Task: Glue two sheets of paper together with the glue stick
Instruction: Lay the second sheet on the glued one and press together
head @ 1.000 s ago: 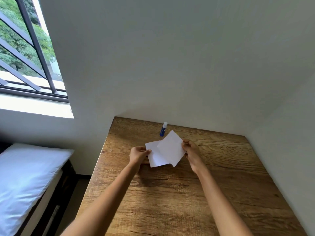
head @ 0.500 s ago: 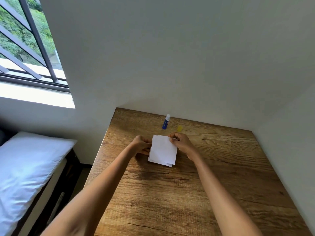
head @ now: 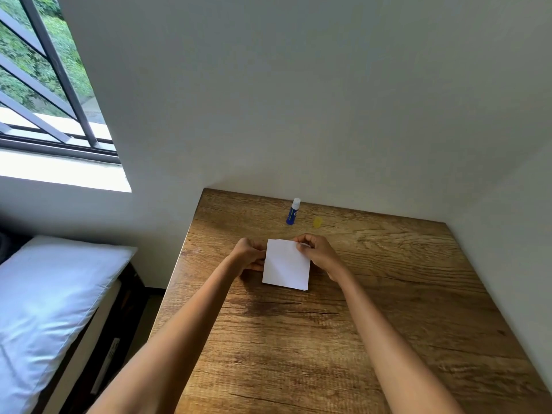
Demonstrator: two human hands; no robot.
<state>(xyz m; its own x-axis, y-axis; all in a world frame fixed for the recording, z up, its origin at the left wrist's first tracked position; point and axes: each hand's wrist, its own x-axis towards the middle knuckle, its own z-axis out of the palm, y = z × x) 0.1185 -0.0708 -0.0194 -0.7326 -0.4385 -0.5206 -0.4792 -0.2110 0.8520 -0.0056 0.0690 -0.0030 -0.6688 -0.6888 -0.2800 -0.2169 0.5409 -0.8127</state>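
Two white paper sheets (head: 286, 265) lie stacked one on the other on the wooden table (head: 388, 294), their edges almost lined up. My left hand (head: 249, 254) holds the stack at its left edge with curled fingers. My right hand (head: 316, 251) pinches the top right corner between thumb and fingers. A blue glue stick (head: 293, 212) with a white tip stands upright, uncapped, near the table's far edge behind the paper. Its yellow cap (head: 317, 222) lies just to its right.
The table stands in a corner, with white walls behind it and to its right. A bed with a white pillow (head: 50, 300) is to the left, below a barred window (head: 44, 85).
The two sheets were skewed apart, one lifted in my right hand. They now lie squared up on one another, and both hands have moved in to the stack's upper edges.
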